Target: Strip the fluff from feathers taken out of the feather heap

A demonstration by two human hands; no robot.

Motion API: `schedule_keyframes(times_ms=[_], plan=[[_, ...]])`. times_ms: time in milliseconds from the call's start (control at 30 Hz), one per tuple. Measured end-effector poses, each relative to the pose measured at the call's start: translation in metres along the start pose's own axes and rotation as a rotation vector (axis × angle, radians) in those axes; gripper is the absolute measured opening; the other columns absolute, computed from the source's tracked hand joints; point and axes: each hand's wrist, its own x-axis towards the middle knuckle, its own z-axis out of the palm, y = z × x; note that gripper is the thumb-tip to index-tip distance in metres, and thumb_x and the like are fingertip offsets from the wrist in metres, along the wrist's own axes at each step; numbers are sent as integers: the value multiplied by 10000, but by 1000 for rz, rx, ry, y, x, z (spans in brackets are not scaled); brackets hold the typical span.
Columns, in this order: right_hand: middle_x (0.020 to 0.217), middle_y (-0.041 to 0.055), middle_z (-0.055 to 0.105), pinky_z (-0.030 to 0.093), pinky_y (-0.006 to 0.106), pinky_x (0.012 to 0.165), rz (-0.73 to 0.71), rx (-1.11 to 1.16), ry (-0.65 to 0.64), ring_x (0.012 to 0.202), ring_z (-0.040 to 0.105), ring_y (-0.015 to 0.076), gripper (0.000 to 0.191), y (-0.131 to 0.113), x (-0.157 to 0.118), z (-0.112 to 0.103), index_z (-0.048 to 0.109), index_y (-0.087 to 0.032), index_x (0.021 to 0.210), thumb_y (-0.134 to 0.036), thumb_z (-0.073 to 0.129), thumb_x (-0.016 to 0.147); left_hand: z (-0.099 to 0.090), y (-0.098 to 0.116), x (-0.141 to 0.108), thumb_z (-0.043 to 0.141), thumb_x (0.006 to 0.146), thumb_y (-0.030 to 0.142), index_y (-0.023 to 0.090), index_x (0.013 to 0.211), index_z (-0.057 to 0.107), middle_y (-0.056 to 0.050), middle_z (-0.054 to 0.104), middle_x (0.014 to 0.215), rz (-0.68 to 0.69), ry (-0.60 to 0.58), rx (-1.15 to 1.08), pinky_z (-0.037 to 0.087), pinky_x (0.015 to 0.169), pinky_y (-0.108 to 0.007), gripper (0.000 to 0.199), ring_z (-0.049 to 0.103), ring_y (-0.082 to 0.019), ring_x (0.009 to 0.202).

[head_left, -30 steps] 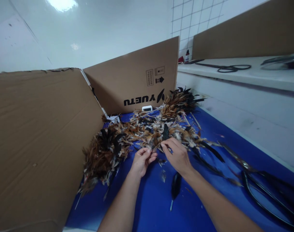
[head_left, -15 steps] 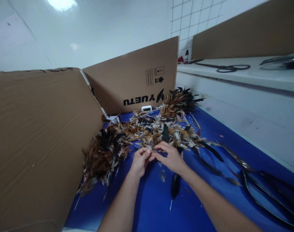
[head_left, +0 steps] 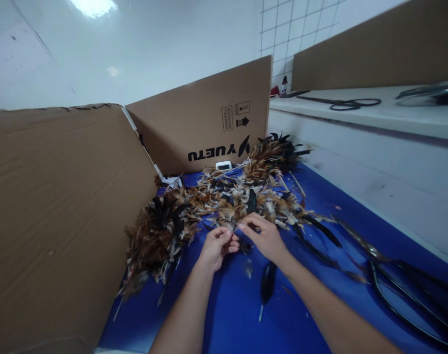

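My left hand (head_left: 217, 247) pinches thumb against forefinger, its other fingers curled loosely. A small pale feather (head_left: 231, 225) shows at its fingertips, hard to tell from the feathers behind. Just right of it, my right hand (head_left: 265, 237) is also closed in a pinch; what lies between those fingertips is too small to make out. The two hands are slightly apart. Beyond them spreads a heap of loose brown, white and black feathers (head_left: 209, 201). Below the right hand, a small dark tuft (head_left: 246, 247) and a black feather (head_left: 268, 284) lie on the blue tabletop (head_left: 238, 314).
Bundles of brown-black feathers lie at left (head_left: 152, 236) and at the back right (head_left: 275, 152). Large scissors (head_left: 373, 253) rest on the right. Cardboard panels (head_left: 205, 118) wall the left and back, with a small white digital device (head_left: 224, 165) at the base. Another scissors (head_left: 351, 104) sits on the ledge.
My right hand has drawn slightly away from my left, opening a gap between their fingertips. A small dark tuft now shows below the right hand. The left hand has hardly moved.
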Motion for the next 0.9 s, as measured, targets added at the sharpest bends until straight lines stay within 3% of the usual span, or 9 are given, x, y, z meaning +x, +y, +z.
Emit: schedule_keyframes(times_ms=[900], plan=[[737, 8, 566, 430, 281, 690, -15, 85, -98, 722, 542, 149, 146, 3, -1, 1, 599, -196, 762, -284, 512, 840, -5, -3, 0, 772, 632, 308, 104, 712, 596, -39, 650, 647, -100, -79, 31, 494, 504, -200, 281, 587, -88, 478]])
